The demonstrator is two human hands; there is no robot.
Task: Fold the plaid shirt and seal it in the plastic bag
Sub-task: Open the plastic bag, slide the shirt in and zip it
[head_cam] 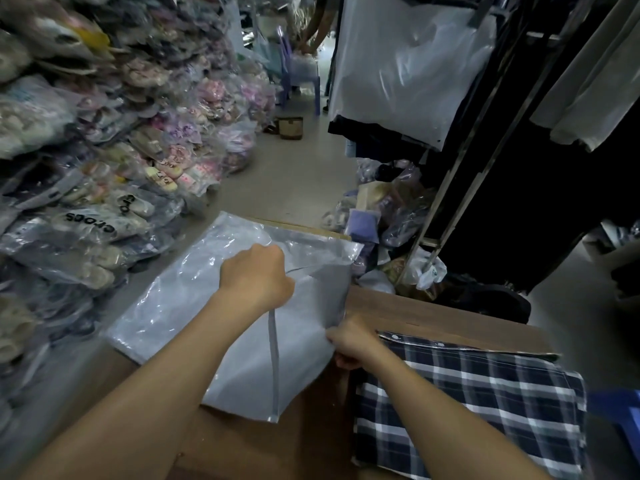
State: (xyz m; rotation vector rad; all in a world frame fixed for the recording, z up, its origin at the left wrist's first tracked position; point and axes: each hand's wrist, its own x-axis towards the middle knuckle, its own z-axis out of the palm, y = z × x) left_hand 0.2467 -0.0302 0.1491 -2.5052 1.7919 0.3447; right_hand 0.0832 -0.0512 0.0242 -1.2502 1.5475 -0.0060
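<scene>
The left hand is closed in a loose fist on the upper layer of the grey plastic bag, pinching the film near its mouth, with the wrist bent down and the forearm reaching away from the near left. The right hand pinches the right edge of the same bag between curled fingers, its forearm crossing over the shirt. Together the hands seem to pull the two layers apart, so the step in hand is most likely opening the bag. The plaid shirt lies already folded on the brown cardboard surface, just right of the bag and not yet inside it. The next move probably calls for keeping the mouth wide with one hand while the other slides the shirt in flat. Bagged shoes are piled on the left.
</scene>
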